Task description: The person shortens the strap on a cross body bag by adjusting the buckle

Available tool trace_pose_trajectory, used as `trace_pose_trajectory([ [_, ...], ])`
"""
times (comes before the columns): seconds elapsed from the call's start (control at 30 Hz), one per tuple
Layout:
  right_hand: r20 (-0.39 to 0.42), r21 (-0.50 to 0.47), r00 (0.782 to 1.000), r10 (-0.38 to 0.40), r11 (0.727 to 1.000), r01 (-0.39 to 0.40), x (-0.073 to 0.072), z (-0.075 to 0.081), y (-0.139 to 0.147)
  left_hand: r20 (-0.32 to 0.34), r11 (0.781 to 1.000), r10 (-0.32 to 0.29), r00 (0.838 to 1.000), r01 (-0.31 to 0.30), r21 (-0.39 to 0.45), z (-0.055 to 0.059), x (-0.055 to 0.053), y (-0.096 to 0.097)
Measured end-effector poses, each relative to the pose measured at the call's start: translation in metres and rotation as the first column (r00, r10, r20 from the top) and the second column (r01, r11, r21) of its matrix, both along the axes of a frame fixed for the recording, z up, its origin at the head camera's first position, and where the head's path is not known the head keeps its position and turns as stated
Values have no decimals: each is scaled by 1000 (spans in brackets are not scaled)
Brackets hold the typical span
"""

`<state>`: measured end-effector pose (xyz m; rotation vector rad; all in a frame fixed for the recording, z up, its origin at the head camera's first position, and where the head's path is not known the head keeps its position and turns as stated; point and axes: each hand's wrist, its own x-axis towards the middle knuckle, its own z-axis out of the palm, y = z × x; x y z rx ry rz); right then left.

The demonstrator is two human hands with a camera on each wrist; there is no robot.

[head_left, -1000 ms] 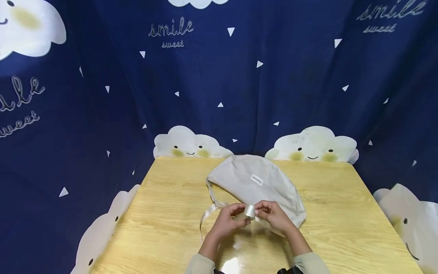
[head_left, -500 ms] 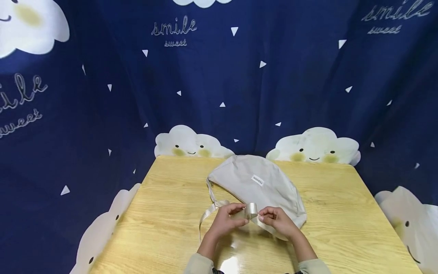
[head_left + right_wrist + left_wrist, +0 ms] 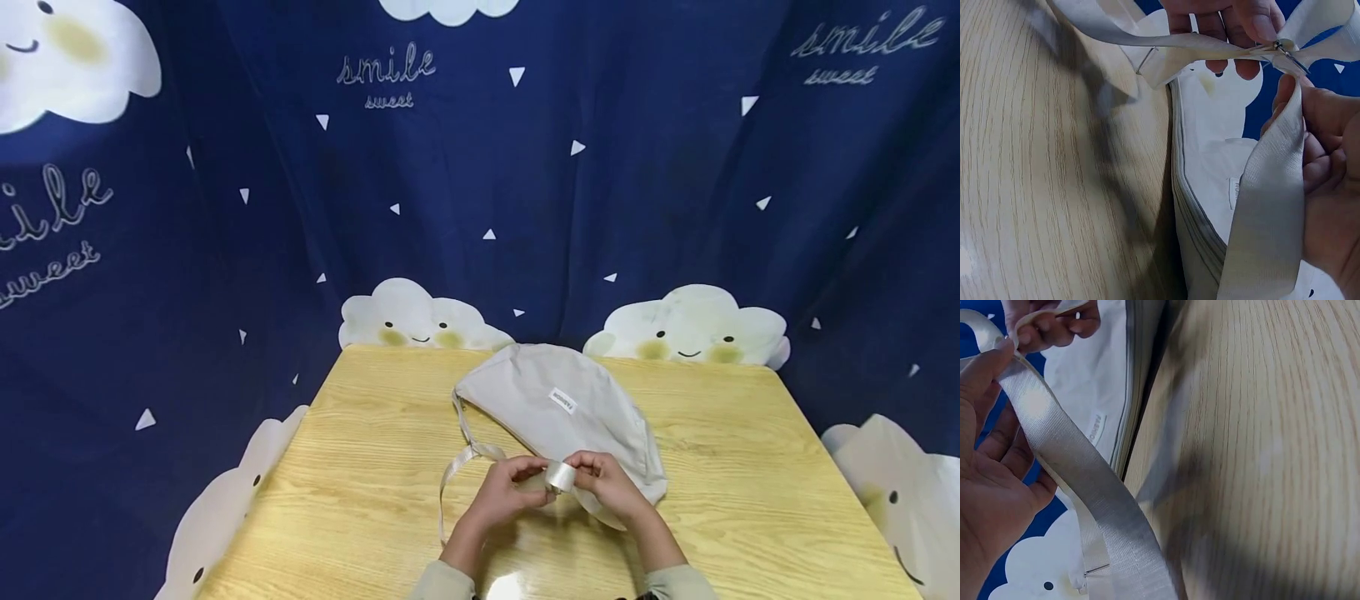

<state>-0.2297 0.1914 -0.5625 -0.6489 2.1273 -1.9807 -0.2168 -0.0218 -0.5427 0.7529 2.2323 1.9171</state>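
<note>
A pale beige half-moon shoulder bag [image 3: 585, 408] lies on the table, its zip edge toward me. In front of it my left hand [image 3: 506, 493] pinches the bag's flat webbing strap [image 3: 1079, 450] between thumb and fingers. A loop of that strap [image 3: 560, 477] stands up between the two hands. My right hand [image 3: 611, 487] pinches the strap from the other side, its fingertips right at a small metal slider buckle [image 3: 1288, 55]. In the right wrist view, the left hand's fingers [image 3: 1250, 25] are just across the buckle, and a long strap length hangs below.
The light wooden table [image 3: 375, 433] extends on both sides of the bag. Another strap length [image 3: 450, 475] trails over it at the left. A dark blue curtain [image 3: 450, 167] with printed clouds hangs behind and around the table.
My right hand drew slightly away from the loop to the right, then came back to it. The loop has shifted a little right and nearer to me, together with my left hand.
</note>
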Motion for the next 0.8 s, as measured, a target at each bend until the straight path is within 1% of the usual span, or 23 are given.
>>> trace_pose_trajectory([
  [0.17,53,11,998,-25,1000,25,3,2,-1,-6,999,30,1000,-30,-18,-22,-7,-1],
  [0.23,83,16,996,-24,1000,22,4,2,1,-17,999,42,999,-43,-21,-26,-9,-2],
  [0.33,115,49,993,-15,999,9,5,0,6,-33,998,55,998,-56,-7,-27,-12,-5],
  [0.4,135,82,991,-4,997,-7,7,-3,10,-30,998,58,998,-59,-5,-26,-12,-7],
  [0.47,134,108,991,19,994,-34,9,-7,15,-15,998,56,998,-56,-2,-25,-11,-9],
  [0.5,134,110,991,31,993,-46,10,-6,15,-4,999,52,999,-52,-1,-19,-9,-10],
  [0.57,126,117,992,30,992,-45,11,-6,15,11,999,44,999,-44,0,-9,-4,-11],
  [0.63,98,131,995,15,991,-28,10,-4,13,27,999,33,999,-34,4,1,0,-12],
  [0.7,77,137,997,-15,991,4,9,0,10,32,1000,11,999,-11,13,9,3,-13],
  [0.73,68,138,997,-30,990,20,8,-1,10,33,1000,-1,999,0,17,8,2,-13],
  [0.8,50,123,998,-30,992,24,7,-1,9,29,999,-22,999,21,27,5,0,-14],
])
